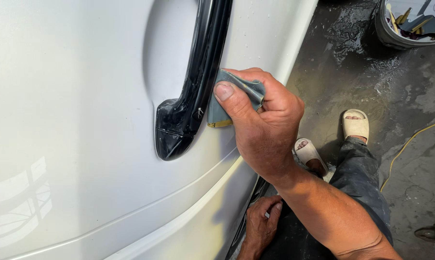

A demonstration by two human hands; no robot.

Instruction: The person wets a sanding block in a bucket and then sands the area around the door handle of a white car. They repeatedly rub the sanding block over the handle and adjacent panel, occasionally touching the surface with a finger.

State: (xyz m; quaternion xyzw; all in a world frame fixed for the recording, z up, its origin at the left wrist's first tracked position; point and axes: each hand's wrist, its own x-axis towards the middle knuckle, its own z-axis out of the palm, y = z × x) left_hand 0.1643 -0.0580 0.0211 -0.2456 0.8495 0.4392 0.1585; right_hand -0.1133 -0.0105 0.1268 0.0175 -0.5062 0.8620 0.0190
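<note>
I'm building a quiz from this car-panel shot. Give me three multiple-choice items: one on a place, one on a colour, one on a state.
1. Where is the folded sheet pressed?
A. beside the door handle
B. on the floor
C. in the bucket

2. What colour is the handle?
A. white
B. glossy black
C. yellow

3. How is the right hand?
A. open and flat
B. out of view
C. shut in a grip on the sheet

Answers:
1 A, its edge meets the handle on the white panel.
2 B, it shines dark.
3 C, thumb and fingers pinch it, while the left hand rests low by the panel's edge.

Bright, sharp daylight (soft glare on panel [82,96])
</note>
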